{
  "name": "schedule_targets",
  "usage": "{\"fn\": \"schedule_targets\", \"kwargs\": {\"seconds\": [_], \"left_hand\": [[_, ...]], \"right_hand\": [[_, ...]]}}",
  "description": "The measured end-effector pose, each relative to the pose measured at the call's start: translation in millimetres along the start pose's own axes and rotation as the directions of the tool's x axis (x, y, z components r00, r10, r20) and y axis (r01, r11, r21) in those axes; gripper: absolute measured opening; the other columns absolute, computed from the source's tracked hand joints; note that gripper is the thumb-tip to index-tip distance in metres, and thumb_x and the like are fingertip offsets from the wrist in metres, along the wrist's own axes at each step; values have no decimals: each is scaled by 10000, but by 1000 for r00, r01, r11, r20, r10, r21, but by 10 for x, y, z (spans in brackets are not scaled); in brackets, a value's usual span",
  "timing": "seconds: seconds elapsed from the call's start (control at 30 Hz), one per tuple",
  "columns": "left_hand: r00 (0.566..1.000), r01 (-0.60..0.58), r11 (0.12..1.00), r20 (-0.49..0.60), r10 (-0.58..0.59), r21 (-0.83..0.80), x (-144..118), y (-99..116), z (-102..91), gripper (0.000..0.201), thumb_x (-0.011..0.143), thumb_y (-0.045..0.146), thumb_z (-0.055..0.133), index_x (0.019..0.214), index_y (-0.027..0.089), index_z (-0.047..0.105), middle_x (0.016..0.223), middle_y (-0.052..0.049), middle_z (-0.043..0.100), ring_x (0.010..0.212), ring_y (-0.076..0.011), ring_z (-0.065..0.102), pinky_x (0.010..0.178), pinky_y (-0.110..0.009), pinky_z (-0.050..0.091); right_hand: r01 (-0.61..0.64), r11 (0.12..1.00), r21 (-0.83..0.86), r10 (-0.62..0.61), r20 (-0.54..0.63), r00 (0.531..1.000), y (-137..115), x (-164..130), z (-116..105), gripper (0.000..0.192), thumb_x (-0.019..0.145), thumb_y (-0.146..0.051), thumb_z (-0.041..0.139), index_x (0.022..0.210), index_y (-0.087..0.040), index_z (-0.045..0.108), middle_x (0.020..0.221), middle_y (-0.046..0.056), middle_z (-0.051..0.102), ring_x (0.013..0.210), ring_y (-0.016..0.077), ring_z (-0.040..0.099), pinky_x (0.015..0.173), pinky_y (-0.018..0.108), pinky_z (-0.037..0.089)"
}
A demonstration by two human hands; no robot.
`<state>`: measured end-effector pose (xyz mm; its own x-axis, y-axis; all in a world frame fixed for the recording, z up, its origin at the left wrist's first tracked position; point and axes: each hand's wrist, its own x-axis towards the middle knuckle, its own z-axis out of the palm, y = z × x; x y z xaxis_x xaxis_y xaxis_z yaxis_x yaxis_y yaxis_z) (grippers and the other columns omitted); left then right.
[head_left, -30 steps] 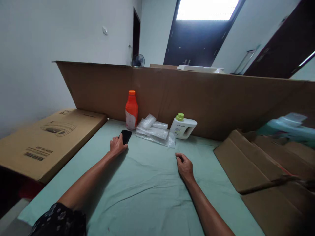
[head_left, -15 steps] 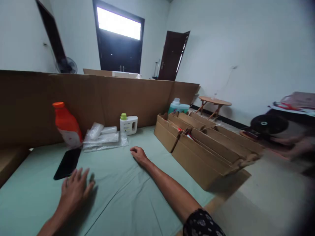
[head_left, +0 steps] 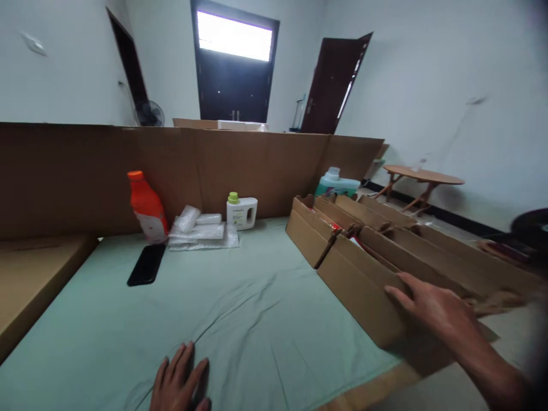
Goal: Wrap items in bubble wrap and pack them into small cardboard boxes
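Now right hand lies open, fingers touching cardboard box.

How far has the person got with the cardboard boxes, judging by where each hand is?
Done: the phone lies on the green sheet, held by no hand. In hand: the right hand rests open on the near cardboard box; the left hand lies flat on the sheet. Left: the box is not gripped, and the bottles and bubble wrap are untouched.

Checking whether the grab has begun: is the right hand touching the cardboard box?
Touching. The head view shows the right hand lying flat on the cardboard box, fingers on its top edge, no gap visible.
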<state>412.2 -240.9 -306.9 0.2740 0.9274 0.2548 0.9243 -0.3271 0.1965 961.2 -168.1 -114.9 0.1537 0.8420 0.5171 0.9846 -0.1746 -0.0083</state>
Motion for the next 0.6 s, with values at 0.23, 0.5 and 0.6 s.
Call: {"fn": "schedule_targets", "kwargs": {"seconds": [0.23, 0.5, 0.6], "left_hand": [[993, -30, 951, -120, -8, -309, 167, 67, -211, 548, 854, 289, 614, 1396, 357, 572, 1536, -79, 490, 1412, -320, 469, 1099, -531, 476], [967, 190, 826, -46, -252, -531, 241, 149, -613, 856, 868, 456, 593, 1587, 232, 185, 1587, -138, 403, 1444, -312, 424, 1147, -513, 439], [937, 284, 777, -10, -350, -562, 218, 119, -645, 888, 808, 504, 625, 1563, 218, 256, 1556, -132, 453, 1424, -335, 449, 1141, -515, 444]], "right_hand": [[497, 862, 103, -451, -294, 843, -518, -394, -249, 267, 898, -498, 528, 865, -359, 753, 708, 68, 750, 667, 292, 655, 672, 471, 466], [730, 509, 456, -739, -203, 642, -1951, -639, -722, 364, 893, -193, 582, 1214, -337, 674, 974, 4, 789, 903, 228, 724, 947, 439, 491], [624, 545, 560, -620, -232, 750, -1919, -605, -644, 406, 877, -387, 680, 1280, -364, 644, 1123, 52, 764, 1035, 290, 706, 978, 493, 491]]}}
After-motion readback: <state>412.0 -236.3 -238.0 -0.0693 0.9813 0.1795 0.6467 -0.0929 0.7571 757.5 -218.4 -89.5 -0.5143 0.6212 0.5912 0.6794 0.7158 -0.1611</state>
